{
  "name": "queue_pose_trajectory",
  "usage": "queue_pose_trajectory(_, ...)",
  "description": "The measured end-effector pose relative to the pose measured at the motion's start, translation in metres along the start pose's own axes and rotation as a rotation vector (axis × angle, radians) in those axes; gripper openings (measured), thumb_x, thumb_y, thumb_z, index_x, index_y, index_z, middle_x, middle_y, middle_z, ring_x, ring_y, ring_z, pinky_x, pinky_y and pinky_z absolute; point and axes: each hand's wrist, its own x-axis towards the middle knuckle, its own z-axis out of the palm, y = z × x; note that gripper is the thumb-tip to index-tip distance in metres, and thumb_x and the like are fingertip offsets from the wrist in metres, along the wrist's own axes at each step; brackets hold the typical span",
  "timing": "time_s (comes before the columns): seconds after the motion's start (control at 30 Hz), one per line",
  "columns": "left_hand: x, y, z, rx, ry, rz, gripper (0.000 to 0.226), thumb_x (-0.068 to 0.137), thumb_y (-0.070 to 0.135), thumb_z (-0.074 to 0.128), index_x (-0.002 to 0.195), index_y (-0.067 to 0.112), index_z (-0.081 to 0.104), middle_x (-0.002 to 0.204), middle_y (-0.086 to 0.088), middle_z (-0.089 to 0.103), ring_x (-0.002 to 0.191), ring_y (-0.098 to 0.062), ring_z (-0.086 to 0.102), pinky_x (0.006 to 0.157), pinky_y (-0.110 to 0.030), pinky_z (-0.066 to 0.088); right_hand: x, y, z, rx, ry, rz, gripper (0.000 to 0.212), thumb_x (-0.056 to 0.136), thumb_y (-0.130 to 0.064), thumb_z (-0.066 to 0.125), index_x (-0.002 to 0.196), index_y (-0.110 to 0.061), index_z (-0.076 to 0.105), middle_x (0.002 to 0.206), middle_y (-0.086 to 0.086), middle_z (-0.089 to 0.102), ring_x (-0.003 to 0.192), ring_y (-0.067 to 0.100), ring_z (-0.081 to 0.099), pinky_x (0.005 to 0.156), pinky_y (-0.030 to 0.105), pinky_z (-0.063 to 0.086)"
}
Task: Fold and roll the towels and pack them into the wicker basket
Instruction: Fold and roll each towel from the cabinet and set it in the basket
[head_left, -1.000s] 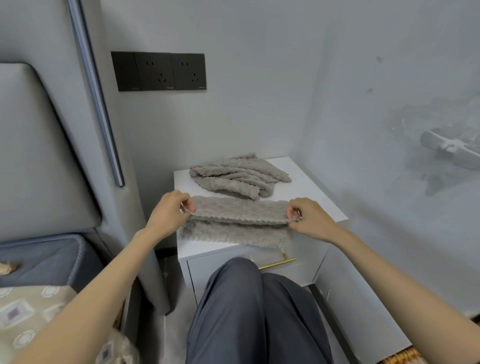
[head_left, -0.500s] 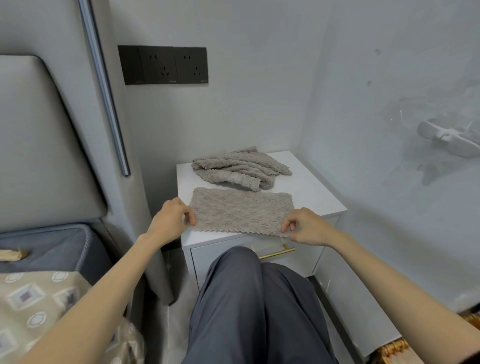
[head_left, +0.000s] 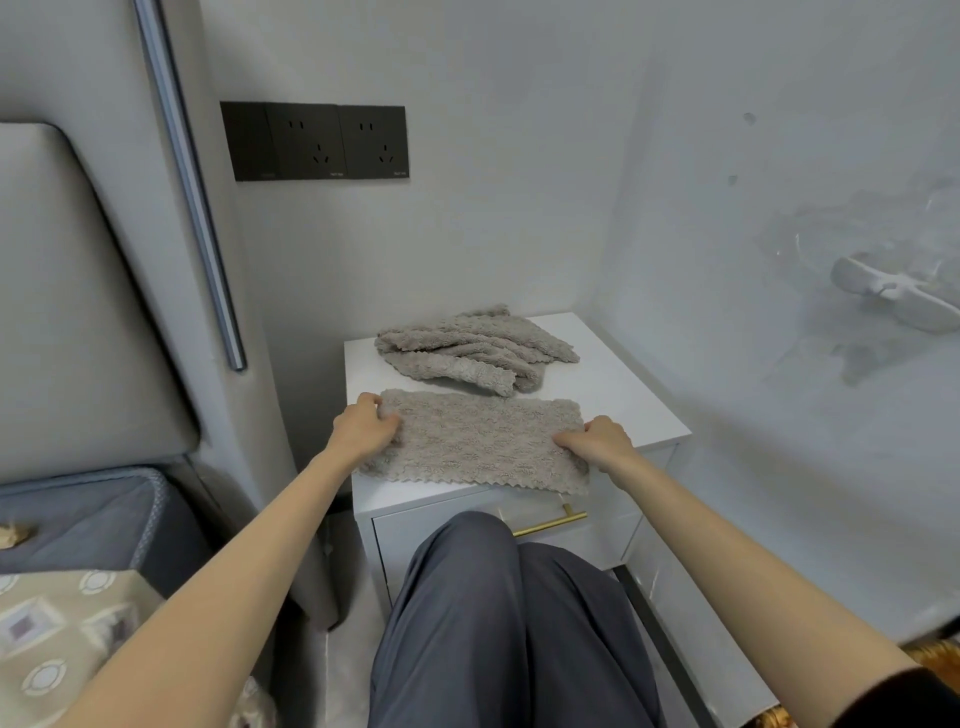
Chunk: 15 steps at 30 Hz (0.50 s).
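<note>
A grey-beige fleecy towel (head_left: 478, 441), folded into a long strip, lies flat on the front of the white nightstand (head_left: 628, 384), its front edge hanging slightly over. My left hand (head_left: 363, 428) grips the strip's left end with curled fingers. My right hand (head_left: 597, 441) grips its right end. Behind it lies a crumpled pile of similar towels (head_left: 467, 351). A bit of the wicker basket (head_left: 935, 654) shows at the bottom right, mostly out of frame.
The nightstand stands in a corner, with walls close behind and to the right. A drawer with a gold handle (head_left: 550, 525) is below the top. A padded headboard (head_left: 78, 312) and bed (head_left: 78, 525) are on the left. My knees (head_left: 498, 597) are against the drawer front.
The towel, held up by its top edge a second ago, now lies flat as a folded strip. Both hands have shifted from its corners to its two short ends.
</note>
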Motion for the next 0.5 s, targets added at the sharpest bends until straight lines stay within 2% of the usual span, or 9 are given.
queue_pose_trajectory(0.07, 0.003, 0.001, 0.001, -0.006, 0.015, -0.045, 0.055, 0.095, 0.032, 0.052, 0.140, 0.005, 0.034, 0.130, -0.015, 0.054, 0.121, -0.035, 0.048, 0.097, -0.041, 0.043, 0.002, -0.004, 0.001, -0.048, -0.023, 0.025, 0.033, 0.081, -0.035, 0.066, 0.069, -0.015, 0.042, 0.086, 0.005, 0.048, 0.093, 0.024, 0.047, 0.070, 0.032, 0.039)
queue_pose_trajectory(0.1, 0.003, 0.002, 0.000, -0.003, 0.020, -0.070, 0.051, 0.095, 0.033, 0.053, 0.135, 0.004, 0.040, 0.126, -0.015, 0.055, 0.120, -0.036, 0.049, 0.097, -0.040, 0.043, 0.002, -0.006, 0.002, -0.076, -0.031, 0.035, 0.031, 0.081, -0.034, 0.066, 0.071, -0.015, 0.043, 0.090, 0.006, 0.048, 0.098, 0.025, 0.046, 0.074, 0.033, 0.038)
queue_pose_trajectory(0.17, 0.005, 0.003, 0.001, -0.010, -0.003, -0.095, 0.029, 0.094, 0.033, 0.055, 0.100, 0.005, 0.057, 0.101, -0.017, 0.061, 0.112, -0.041, 0.054, 0.096, -0.044, 0.044, 0.006, -0.009, 0.000, -0.091, -0.055, 0.037, 0.030, 0.079, -0.027, 0.067, 0.069, -0.015, 0.041, 0.082, 0.004, 0.048, 0.091, 0.025, 0.047, 0.073, 0.031, 0.034)
queue_pose_trajectory(0.2, 0.003, 0.004, 0.001, -0.016, -0.024, -0.096, 0.027, 0.093, 0.031, 0.056, 0.080, 0.008, 0.054, 0.084, -0.014, 0.058, 0.104, -0.042, 0.057, 0.094, -0.046, 0.045, 0.007, -0.009, -0.001, -0.060, -0.068, 0.029, 0.030, 0.078, -0.021, 0.066, 0.067, -0.015, 0.039, 0.074, 0.002, 0.045, 0.082, 0.023, 0.046, 0.069, 0.031, 0.032)
queue_pose_trajectory(0.23, 0.002, 0.006, 0.001, -0.025, -0.041, -0.093, 0.030, 0.091, 0.027, 0.058, 0.069, 0.011, 0.047, 0.075, -0.011, 0.053, 0.092, -0.040, 0.059, 0.089, -0.046, 0.047, 0.008, -0.008, -0.002, -0.009, -0.071, 0.016, 0.031, 0.076, -0.015, 0.066, 0.065, -0.015, 0.037, 0.068, 0.002, 0.041, 0.073, 0.021, 0.044, 0.064, 0.030, 0.031)
queue_pose_trajectory(0.3, -0.001, 0.012, 0.002, -0.074, -0.085, -0.076, 0.027, 0.088, 0.017, 0.061, 0.067, 0.010, 0.046, 0.071, -0.010, 0.051, 0.072, -0.026, 0.052, 0.071, -0.037, 0.046, 0.010, -0.005, -0.010, 0.079, -0.044, 0.000, 0.032, 0.074, -0.006, 0.063, 0.063, -0.016, 0.034, 0.063, 0.001, 0.038, 0.061, 0.018, 0.039, 0.054, 0.027, 0.028)
queue_pose_trajectory(0.37, -0.004, 0.021, 0.005, -0.135, -0.152, -0.064, 0.026, 0.085, 0.010, 0.063, 0.065, 0.011, 0.045, 0.070, -0.010, 0.048, 0.062, -0.020, 0.046, 0.060, -0.028, 0.038, 0.012, -0.001, -0.021, 0.055, 0.015, -0.028, 0.026, 0.074, -0.007, 0.061, 0.066, -0.015, 0.037, 0.067, 0.002, 0.041, 0.064, 0.020, 0.043, 0.051, 0.028, 0.028)
queue_pose_trajectory(0.43, -0.010, 0.034, 0.006, -0.185, -0.201, -0.047, 0.034, 0.084, 0.009, 0.064, 0.061, 0.014, 0.040, 0.064, -0.004, 0.043, 0.057, -0.014, 0.042, 0.052, -0.020, 0.035, 0.013, 0.002, -0.037, -0.020, 0.085, -0.037, 0.018, 0.076, -0.013, 0.060, 0.086, -0.011, 0.045, 0.084, 0.006, 0.050, 0.081, 0.026, 0.051, 0.058, 0.030, 0.035)
queue_pose_trajectory(0.5, -0.014, 0.048, 0.010, -0.262, -0.250, -0.026, 0.035, 0.084, 0.010, 0.066, 0.063, 0.016, 0.039, 0.065, -0.002, 0.045, 0.058, -0.011, 0.046, 0.052, -0.016, 0.042, 0.016, 0.005, -0.055, -0.095, 0.163, -0.035, 0.030, 0.078, -0.017, 0.059, 0.103, -0.013, 0.043, 0.096, 0.006, 0.053, 0.091, 0.028, 0.052, 0.068, 0.032, 0.040)
